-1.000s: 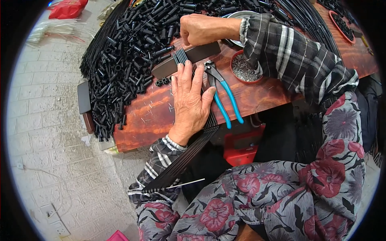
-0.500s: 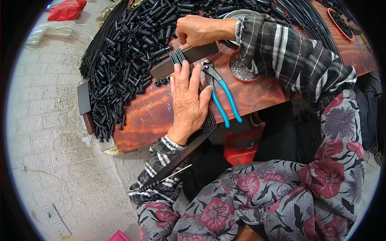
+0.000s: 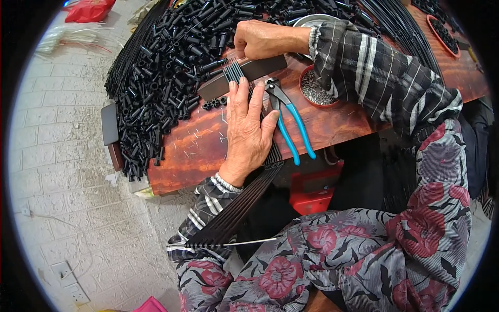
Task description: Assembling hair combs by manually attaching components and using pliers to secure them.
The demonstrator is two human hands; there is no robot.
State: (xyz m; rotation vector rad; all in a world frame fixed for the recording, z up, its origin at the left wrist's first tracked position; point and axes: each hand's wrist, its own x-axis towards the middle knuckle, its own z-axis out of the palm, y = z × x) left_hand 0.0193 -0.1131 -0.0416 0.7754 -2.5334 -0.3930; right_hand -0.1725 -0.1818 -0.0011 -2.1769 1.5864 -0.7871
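Your left hand (image 3: 247, 130) lay flat, fingers extended, over rods (image 3: 234, 72) whose tips crossed the dark bar (image 3: 266, 66). Your right hand (image 3: 255, 40) was curled near those tips; whether it held anything I couldn't tell. A lifted left palm could have let the rods roll askew.

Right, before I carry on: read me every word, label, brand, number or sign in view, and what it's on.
No readable text in this view.
Blue-handled pliers: none legible.
Black rods under the left hand: none legible.
Red plastic bag: blurred; any print is unreadable.
Wall-type socket plates: too small to read any marking.
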